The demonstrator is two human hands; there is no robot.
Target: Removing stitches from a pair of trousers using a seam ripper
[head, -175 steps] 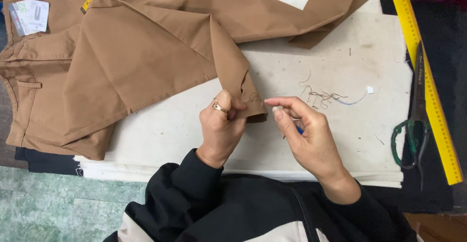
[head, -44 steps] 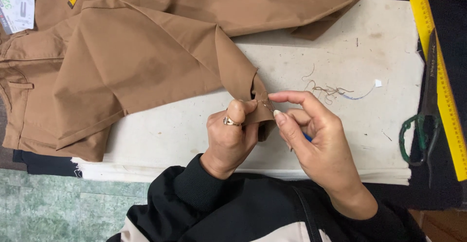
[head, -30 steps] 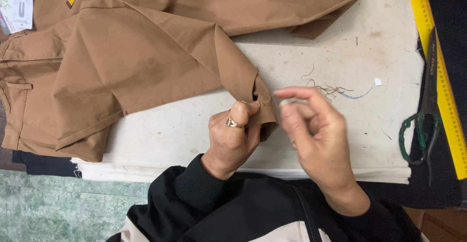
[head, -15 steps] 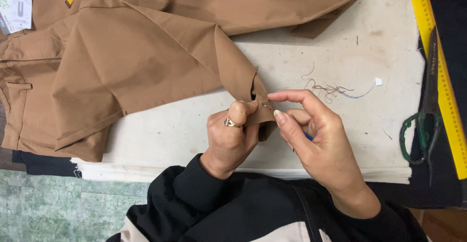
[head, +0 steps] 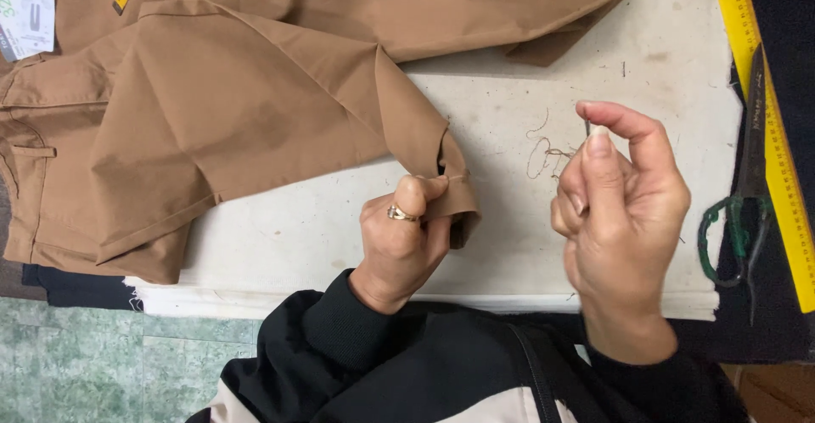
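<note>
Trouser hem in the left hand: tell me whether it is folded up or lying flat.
Folded up. The left hand pinches the brown trouser hem, and its edge turns back on itself as a cuff, lifted off the white table cover.

White rectangular tag (head: 27, 22) on trousers, top left.

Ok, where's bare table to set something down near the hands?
The white table cover is bare below the brown trousers, left of the left hand pinching the hem. Another bare strip lies between the right hand and the scissors. Between the hands, loose thread clutters it; the yellow ruler fills the right edge.
</note>
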